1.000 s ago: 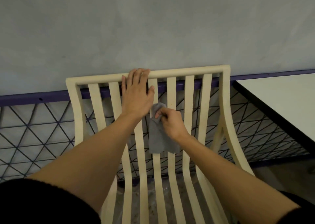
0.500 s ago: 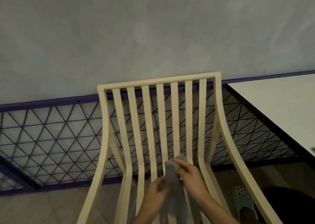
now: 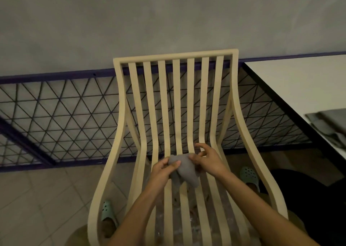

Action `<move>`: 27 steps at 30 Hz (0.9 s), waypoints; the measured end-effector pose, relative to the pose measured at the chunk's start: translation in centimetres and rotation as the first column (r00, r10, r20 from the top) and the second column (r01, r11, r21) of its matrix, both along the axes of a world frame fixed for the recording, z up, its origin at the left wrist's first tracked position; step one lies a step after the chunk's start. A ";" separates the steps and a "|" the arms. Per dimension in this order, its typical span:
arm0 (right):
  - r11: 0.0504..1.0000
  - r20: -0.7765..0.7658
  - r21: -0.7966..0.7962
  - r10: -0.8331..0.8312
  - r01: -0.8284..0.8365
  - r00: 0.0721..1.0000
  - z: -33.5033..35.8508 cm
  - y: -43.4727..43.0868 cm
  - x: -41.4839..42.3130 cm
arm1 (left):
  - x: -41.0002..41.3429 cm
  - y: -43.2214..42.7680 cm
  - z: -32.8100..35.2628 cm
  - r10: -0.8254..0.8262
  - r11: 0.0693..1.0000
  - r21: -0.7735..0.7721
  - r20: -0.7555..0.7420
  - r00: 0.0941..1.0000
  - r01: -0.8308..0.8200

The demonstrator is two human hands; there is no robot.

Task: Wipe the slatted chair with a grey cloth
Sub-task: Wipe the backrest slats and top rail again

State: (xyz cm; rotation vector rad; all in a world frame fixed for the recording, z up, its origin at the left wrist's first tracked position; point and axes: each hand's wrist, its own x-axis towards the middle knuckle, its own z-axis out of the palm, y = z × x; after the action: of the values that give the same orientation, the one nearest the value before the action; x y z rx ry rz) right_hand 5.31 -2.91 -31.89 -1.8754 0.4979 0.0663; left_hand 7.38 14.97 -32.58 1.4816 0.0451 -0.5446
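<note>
The crumpled grey cloth (image 3: 186,171) hangs bunched between both hands, just above the curve where the cream-coloured slatted chair (image 3: 176,56) bends from back to seat. The left hand (image 3: 162,172) pinches the cloth's left end between curled thumb and fingers. The right hand (image 3: 208,161) pinches its right edge (upper fingers loosely spread).

Cream slatted chair (image 3: 176,96) upright, backrest curved; grey cloth (image 3: 186,171) crumpled, held just above seat slats

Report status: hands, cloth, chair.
Left hand grips crumpled grey cloth; right hand pinches its other end. Cloth bunched over seat slats of cream slatted chair. Nothing blocking the slats.
</note>
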 end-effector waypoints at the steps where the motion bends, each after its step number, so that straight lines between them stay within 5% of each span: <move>1: 1.000 0.015 -0.005 -0.022 0.022 1.000 -0.2 0.3 -0.4 | 0.0 0.0 0.2 0.006 1.000 0.019 -0.005 1.000 -0.006; 4: 0.994 0.167 0.018 0.100 -0.104 0.981 -0.1 1.5 -1.8 | 0.4 0.3 0.7 -0.060 0.995 0.088 0.068 0.996 0.054; 8: 0.930 0.179 0.118 0.324 -0.347 0.929 0.4 2.5 -2.3 | 0.7 0.9 1.4 -0.139 0.987 0.103 0.140 0.980 0.125; 13: 0.894 0.120 0.031 0.441 -0.447 0.890 0.5 1.9 -1.8 | 1.3 2.0 1.6 -0.081 0.991 0.125 0.192 0.978 0.057; 20: 0.899 0.097 0.143 0.405 -0.415 0.909 1.5 0.4 -2.8 | 0.4 3.1 1.5 -0.021 0.993 0.120 0.233 0.972 -0.007; 23: 0.860 0.111 0.250 0.432 -0.446 0.895 1.9 0.1 -3.6 | 0.1 3.8 1.3 -0.262 0.954 0.203 0.207 0.943 0.220; 25: 0.818 0.095 0.311 0.481 -0.485 0.872 2.3 -0.3 -4.3 | -0.6 3.9 1.3 -0.474 0.849 0.367 0.209 0.855 0.381; 27: 0.809 0.073 0.365 0.468 -0.460 0.881 2.7 -0.8 -5.0 | -1.1 3.5 1.3 -0.517 0.813 0.451 0.267 0.813 0.369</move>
State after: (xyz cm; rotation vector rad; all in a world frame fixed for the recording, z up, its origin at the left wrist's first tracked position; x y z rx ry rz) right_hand 0.27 -3.72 -29.23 -1.5779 0.0159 0.4777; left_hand 6.29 18.48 -31.28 1.9791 -0.5566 -0.6446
